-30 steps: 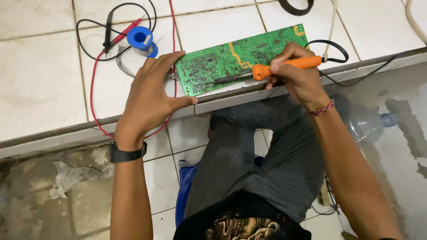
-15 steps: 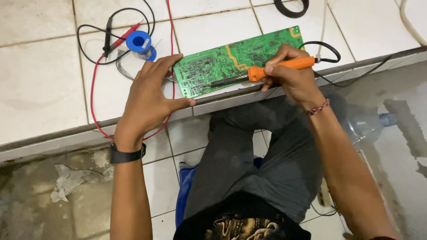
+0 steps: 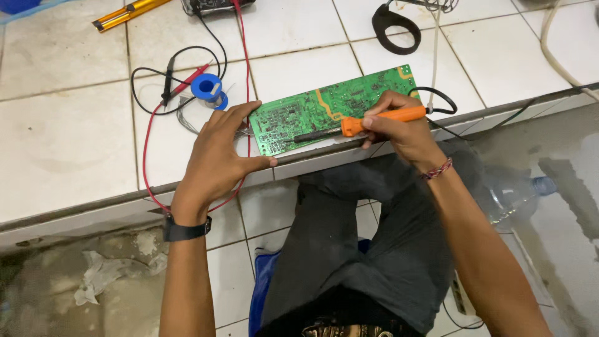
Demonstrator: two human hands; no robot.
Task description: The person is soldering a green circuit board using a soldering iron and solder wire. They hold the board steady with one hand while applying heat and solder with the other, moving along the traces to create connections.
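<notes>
On the tiled ledge: green circuit board [image 3: 331,115] lies flat at the front edge, solder side up; both hands on it
Change: view sits nearer and lower than a second ago; board, iron and both hands keep the same layout; iron tip hardly shifted along the board, so the work reads as holding on one spot
Left hand [image 3: 218,156]: palm down, fingers spread open; fingertips and thumb press the board's left end; grips nothing
Right hand [image 3: 399,128]: fingers closed round the orange handle of the soldering iron [image 3: 359,125], held like a pen; dark tip touches the board near its middle
Counts: one board; one iron; one blue solder spool [image 3: 208,87]; two meter probes [image 3: 178,84], one red lead, one black; one black tape roll [image 3: 393,28]; one clear plastic bottle [image 3: 515,190] on the floor
Wrists: black watch [image 3: 186,229] left; woven bracelet [image 3: 437,168] right
</notes>
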